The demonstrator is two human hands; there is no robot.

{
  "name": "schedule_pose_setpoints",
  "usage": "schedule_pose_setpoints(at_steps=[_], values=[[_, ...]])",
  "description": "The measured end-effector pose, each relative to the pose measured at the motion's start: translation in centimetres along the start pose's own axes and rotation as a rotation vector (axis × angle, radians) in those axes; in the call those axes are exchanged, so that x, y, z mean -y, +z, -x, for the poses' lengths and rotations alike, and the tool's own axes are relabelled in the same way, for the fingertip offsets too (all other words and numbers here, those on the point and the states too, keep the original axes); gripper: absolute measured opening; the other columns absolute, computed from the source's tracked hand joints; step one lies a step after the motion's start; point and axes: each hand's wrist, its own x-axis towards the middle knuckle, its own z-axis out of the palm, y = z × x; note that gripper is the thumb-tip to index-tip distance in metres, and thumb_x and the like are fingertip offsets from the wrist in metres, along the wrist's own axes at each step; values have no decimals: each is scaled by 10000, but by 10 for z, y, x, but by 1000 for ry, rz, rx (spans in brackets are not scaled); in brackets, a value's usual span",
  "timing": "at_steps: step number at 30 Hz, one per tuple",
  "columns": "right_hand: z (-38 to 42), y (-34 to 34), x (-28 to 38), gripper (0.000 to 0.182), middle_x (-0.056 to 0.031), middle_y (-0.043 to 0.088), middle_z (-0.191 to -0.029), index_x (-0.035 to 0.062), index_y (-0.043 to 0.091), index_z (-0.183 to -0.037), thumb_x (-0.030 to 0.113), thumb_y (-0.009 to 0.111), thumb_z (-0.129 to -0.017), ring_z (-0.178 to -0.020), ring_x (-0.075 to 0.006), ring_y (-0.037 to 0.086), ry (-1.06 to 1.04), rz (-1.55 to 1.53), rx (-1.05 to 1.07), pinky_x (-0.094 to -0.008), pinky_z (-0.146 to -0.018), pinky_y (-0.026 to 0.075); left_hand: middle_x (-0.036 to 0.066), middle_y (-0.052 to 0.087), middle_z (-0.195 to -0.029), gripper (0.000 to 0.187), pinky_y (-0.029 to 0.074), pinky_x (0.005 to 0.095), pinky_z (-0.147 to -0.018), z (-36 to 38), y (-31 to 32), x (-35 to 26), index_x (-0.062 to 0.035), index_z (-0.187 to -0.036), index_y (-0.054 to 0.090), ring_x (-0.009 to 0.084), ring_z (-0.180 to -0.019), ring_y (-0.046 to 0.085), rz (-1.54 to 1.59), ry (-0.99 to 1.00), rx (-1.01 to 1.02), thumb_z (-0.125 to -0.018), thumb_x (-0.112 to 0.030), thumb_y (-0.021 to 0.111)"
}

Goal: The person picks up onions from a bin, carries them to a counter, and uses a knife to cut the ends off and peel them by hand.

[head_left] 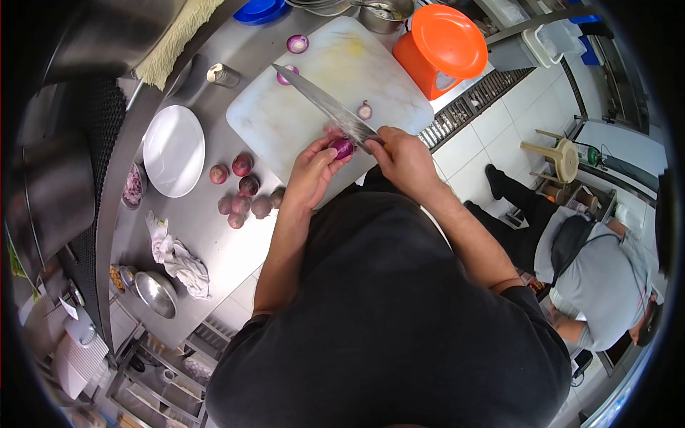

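On a steel counter [193, 214] I see a pale cutting board [264, 114] with a yellow stain toward its far end. Right of the counter is a white-tiled floor [531, 100] with a beige stool [566, 161]; near the stool, a person in a grey shirt [596, 267] bends over.

Containers: a white oval plate [173, 151] lies left of the board, bare on top. Just beyond its left edge, a small bowl [130, 204] holds chopped purple-and-white pieces [133, 184]. A steel bowl [154, 294] sits near the crumpled cloth [187, 267]; I cannot make out its contents. A steel pot [385, 20] at the far edge has something in it, too small to identify.

Whole red onions [240, 205] lie in a loose cluster beside the board's left near corner. Three cut onion pieces [297, 44] lie apart on the board.

Left hand [312, 170]: fingers curled, thumb and fingertips pinching a purple onion [343, 148] over the board's near edge. Right hand [408, 165]: closed around the handle of a large knife [325, 103], blade slanting across the board to the far left. The onion sits between the two hands, just beside the blade's heel; contact with the edge I cannot tell.
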Motion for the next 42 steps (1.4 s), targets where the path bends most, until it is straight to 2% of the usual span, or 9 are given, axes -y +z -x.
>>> schedule_pose_setpoints(at_steps=[6,15,18,24,27,30,36,42], values=[[2,6,-5,267,-191,697,-906,10,653,-935,257,708,-1020,-864,-438,689,55,31,9,-533,-731,535,188,639,-1408,442,564,419,-1129,1,7,-7,112,-1457,535,273,-1272,668,86,0,12,-1047,-39,601],[1,-2,2,237,-196,696,-917,4,651,-940,220,705,-1022,-864,-439,687,-22,2,-73,-522,-731,540,143,675,-1325,369,564,388,-1126,-3,3,2,69,-1389,585,253,-1228,687,30,39,-114,-1113,-169,643],[3,3,7,227,-200,686,-919,2,642,-939,205,702,-1022,-874,-441,679,-31,-47,-100,-517,-734,537,133,672,-1315,330,570,383,-1122,-3,5,5,48,-1314,605,256,-1217,695,159,56,-116,-1103,-196,674],[0,8,14,217,-205,677,-929,-1,632,-941,189,696,-1023,-878,-446,665,-55,-66,-77,-514,-732,529,94,714,-1224,214,569,414,-1129,-5,8,13,-23,-1200,630,226,-1165,695,74,112,-240,-1089,-194,696],[-2,9,14,222,-206,678,-923,0,631,-940,195,694,-1025,-874,-449,666,-71,-63,-53,-517,-731,527,89,710,-1194,208,574,413,-1120,-1,14,10,-25,-1210,622,215,-1133,695,33,127,-236,-1090,-178,693],[-6,13,8,227,-206,682,-918,0,637,-948,205,695,-1027,-870,-451,670,-56,-70,-35,-521,-731,528,131,695,-1251,266,592,407,-1089,-1,10,9,16,-1241,605,245,-1144,713,95,110,-153,-1077,-162,713],[-12,7,-3,233,-206,690,-926,-3,647,-954,213,698,-1027,-868,-454,675,-41,-57,-12,-527,-731,526,165,727,-1250,274,592,420,-1082,5,9,-1,29,-1274,620,304,-1173,732,124,31,-26,-1108,-184,658],[-13,4,-6,268,-216,686,-910,-10,649,-955,242,722,-1008,-850,-449,677,17,-71,8,-521,-729,525,166,728,-1254,273,590,413,-1081,6,15,-6,28,-1272,622,299,-1183,729,127,-5,-56,-1112,-192,651]])
